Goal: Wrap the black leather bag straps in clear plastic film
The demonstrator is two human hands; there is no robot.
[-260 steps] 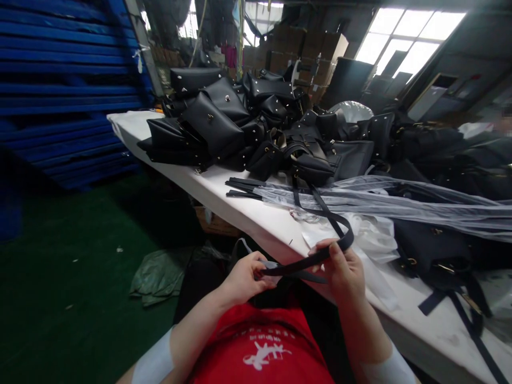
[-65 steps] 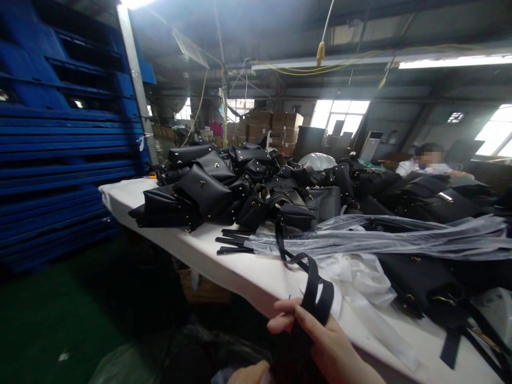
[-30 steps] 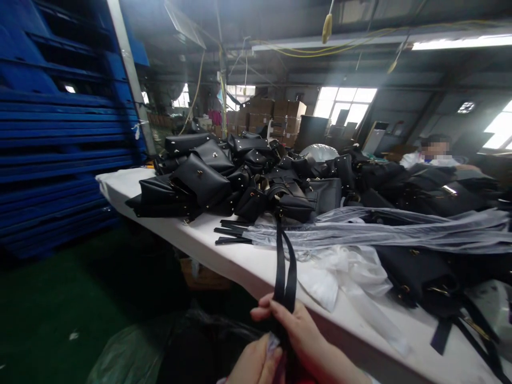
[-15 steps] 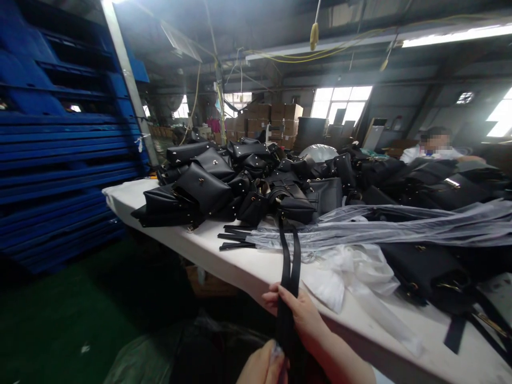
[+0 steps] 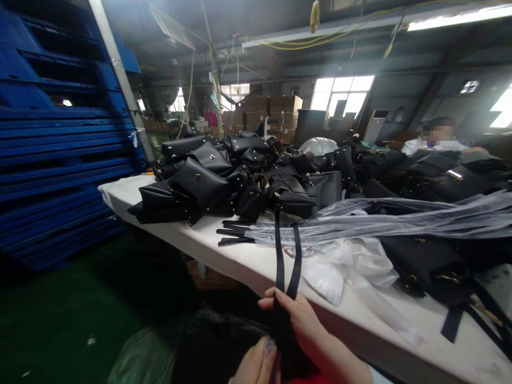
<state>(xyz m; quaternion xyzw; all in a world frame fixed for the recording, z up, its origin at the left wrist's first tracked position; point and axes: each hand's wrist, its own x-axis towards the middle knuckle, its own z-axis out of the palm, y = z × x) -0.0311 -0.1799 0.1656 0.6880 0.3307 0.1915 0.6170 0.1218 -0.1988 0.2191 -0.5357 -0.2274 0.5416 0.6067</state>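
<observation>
Two lengths of black strap [image 5: 296,261] come from a black handbag [image 5: 296,204] on the table and run over its front edge toward me. My right hand [image 5: 298,314] is closed around both, thumb on top. Below it, my left hand [image 5: 256,364] is closed in a pinch at the lower part of the straps, with a bit of clear plastic at its fingertips. What lies inside that grip is partly hidden. Beyond my hands, several strap ends [image 5: 236,232] stick out of long clear plastic sleeves [image 5: 384,223].
Black handbags [image 5: 200,181] are heaped along the white-covered table [image 5: 132,192]. Crumpled white wrapping [image 5: 356,266] and another black bag [image 5: 424,261] lie at right. Blue pallets [image 5: 60,160] are stacked at left. Across the table sits a person [image 5: 436,141]. Clear plastic [image 5: 148,346] hangs below me.
The two straps have spread farther apart above my right hand. Both hands have shifted slightly left in view and keep their grip. The camera view has tilted slightly.
</observation>
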